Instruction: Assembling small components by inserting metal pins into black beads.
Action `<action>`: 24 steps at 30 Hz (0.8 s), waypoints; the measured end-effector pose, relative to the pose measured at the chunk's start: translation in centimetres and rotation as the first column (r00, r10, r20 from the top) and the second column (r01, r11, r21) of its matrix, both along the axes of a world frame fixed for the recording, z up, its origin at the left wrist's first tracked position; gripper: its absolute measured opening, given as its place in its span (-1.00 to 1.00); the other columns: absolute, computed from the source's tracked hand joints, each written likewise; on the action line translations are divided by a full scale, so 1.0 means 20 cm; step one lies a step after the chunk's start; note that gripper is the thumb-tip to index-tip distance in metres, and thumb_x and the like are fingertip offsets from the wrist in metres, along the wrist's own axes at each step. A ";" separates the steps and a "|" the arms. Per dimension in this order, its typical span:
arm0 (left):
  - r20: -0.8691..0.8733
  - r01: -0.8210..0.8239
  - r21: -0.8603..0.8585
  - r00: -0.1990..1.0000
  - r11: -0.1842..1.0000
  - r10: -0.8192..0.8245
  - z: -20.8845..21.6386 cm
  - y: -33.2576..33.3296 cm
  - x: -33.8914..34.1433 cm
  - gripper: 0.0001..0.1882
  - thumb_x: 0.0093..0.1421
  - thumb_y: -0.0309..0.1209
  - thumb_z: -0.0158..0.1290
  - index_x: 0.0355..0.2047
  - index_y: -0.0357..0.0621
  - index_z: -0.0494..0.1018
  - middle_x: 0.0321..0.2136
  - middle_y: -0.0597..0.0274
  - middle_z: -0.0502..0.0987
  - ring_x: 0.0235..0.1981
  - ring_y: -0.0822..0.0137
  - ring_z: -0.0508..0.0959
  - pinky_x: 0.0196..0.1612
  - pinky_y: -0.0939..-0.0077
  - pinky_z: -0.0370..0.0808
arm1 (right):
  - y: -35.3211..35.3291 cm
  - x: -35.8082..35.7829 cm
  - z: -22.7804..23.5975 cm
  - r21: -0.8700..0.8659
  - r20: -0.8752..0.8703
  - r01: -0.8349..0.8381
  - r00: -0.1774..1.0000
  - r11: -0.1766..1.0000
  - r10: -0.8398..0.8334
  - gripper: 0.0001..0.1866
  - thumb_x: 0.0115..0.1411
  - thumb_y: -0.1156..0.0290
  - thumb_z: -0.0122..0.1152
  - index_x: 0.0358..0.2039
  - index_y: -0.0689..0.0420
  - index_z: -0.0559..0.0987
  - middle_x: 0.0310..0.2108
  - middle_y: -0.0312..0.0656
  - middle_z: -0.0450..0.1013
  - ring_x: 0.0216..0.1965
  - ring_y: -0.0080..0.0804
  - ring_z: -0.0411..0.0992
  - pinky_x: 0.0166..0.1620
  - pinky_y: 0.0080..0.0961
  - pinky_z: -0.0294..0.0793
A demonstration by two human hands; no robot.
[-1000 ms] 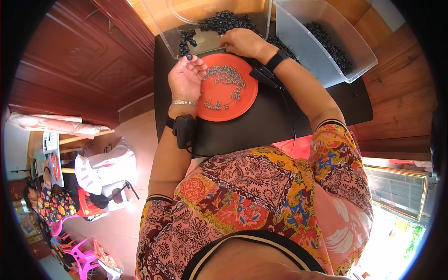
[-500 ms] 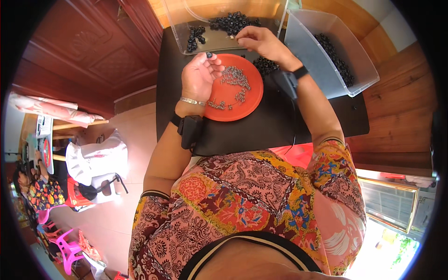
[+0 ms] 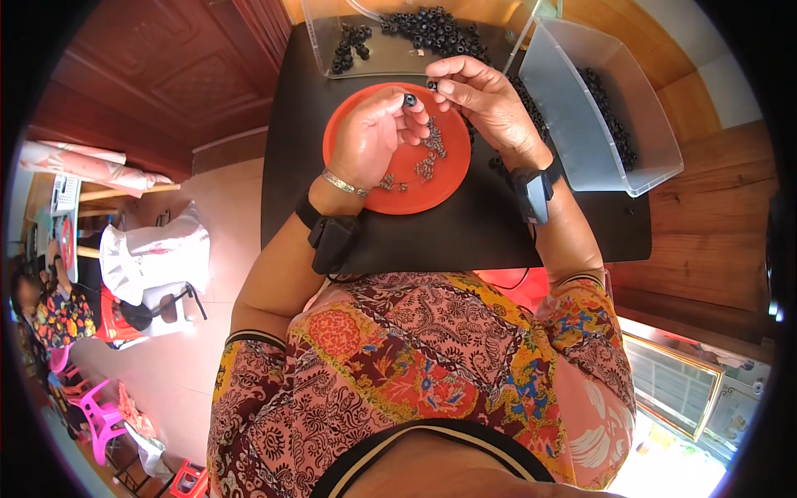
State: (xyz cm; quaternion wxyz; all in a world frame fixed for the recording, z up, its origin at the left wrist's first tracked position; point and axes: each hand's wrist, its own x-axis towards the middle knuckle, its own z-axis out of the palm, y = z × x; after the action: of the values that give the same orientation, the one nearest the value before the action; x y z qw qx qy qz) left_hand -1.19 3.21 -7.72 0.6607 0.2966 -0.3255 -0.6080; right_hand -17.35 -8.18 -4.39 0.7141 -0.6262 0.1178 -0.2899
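My left hand [image 3: 369,141] is over the left side of a round red plate [image 3: 440,192], palm turned up and fingers curled. Between its thumb and forefinger is a small black cylindrical part [image 3: 409,100] with a round end. Just to the right, my right hand [image 3: 488,104] pinches a second small black part [image 3: 432,85] with thumb and fingertips. The two parts are close but apart. Small silvery metal pieces [image 3: 427,162] lie scattered on the plate, partly hidden beneath my hands.
A clear tray [image 3: 332,62] at the far side holds many black parts [image 3: 432,31]. On the right stands a translucent bin [image 3: 573,120] with more of them. Loose black parts lie beside it on the dark table [image 3: 398,245]. Another person [image 3: 62,311] sits far left.
My right hand has come back from the clear tray toward my left hand and now pinches a black part. My left hand, still holding its part, has moved slightly right.
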 end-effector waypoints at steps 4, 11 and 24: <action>0.026 0.004 0.016 1.000 1.000 -0.004 0.00 0.00 -0.01 -0.74 0.26 -0.24 -0.14 -0.32 -0.16 0.41 -0.36 0.22 0.51 -0.36 0.35 0.49 -0.24 0.49 0.37 | -0.01 -0.01 0.02 -0.078 0.001 -0.014 1.000 0.997 0.015 -0.76 0.22 0.54 0.15 -0.09 0.19 0.52 -0.21 -0.34 0.47 -0.26 -0.61 0.41 -0.11 -0.63 0.42; 0.014 0.025 0.036 1.000 0.999 -0.025 -0.04 -0.01 -0.01 -0.74 0.26 -0.23 -0.15 -0.33 -0.13 0.42 -0.37 0.28 0.51 -0.35 0.40 0.49 -0.24 0.52 0.36 | 0.10 -0.01 0.10 -0.456 -0.092 0.119 0.979 0.882 -0.180 -0.74 0.18 0.65 0.12 -0.10 0.18 0.52 -0.23 -0.30 0.49 -0.21 -0.57 0.46 -0.12 -0.62 0.48; 0.092 0.033 0.098 0.995 0.995 -0.042 -0.02 0.00 -0.03 -0.75 0.26 -0.23 -0.15 -0.33 -0.11 0.42 -0.43 0.31 0.47 -0.39 0.40 0.49 -0.26 0.53 0.38 | 0.12 0.00 0.12 -0.896 -0.007 0.106 0.967 0.431 -0.253 -0.72 0.07 0.69 0.19 -0.18 0.18 0.52 -0.29 -0.19 0.49 -0.25 -0.32 0.52 -0.19 -0.51 0.53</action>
State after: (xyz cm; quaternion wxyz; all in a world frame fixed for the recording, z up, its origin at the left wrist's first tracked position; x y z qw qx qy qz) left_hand -1.73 3.15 -8.09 0.6179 0.3502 -0.3323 -0.6206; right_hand -17.40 -5.82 -2.01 0.2353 -0.9089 0.0647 -0.3380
